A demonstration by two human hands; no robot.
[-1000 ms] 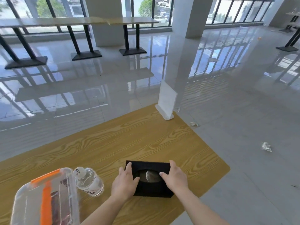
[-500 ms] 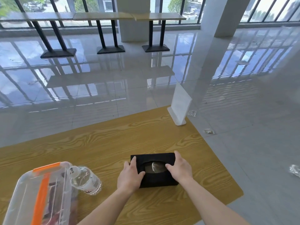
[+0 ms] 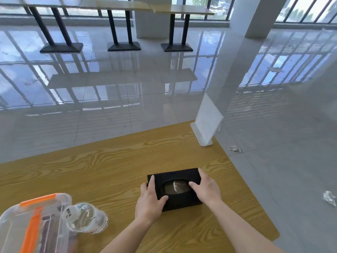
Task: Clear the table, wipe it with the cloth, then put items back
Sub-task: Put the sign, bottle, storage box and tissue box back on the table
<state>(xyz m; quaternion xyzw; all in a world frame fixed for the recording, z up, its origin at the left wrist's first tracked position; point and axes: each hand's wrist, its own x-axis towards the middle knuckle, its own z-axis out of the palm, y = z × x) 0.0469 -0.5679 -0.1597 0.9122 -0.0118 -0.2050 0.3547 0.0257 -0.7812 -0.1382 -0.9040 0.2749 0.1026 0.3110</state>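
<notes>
A black tissue box with an oval opening on top rests on the wooden table, near its right side. My left hand grips the box's left end and my right hand grips its right end. A clear water bottle stands at the lower left beside a clear plastic storage box with orange latches. A white acrylic sign stand is upright at the table's far right corner. No cloth is in view.
The table's right edge runs diagonally close to the tissue box. Crumpled paper scraps lie on the glossy grey floor to the right. Long tables on black legs and a white pillar stand farther back.
The view has swung so the table sits further right and lower in frame. Both hands keep their hold on the tissue box, which has turned slightly on the table.
</notes>
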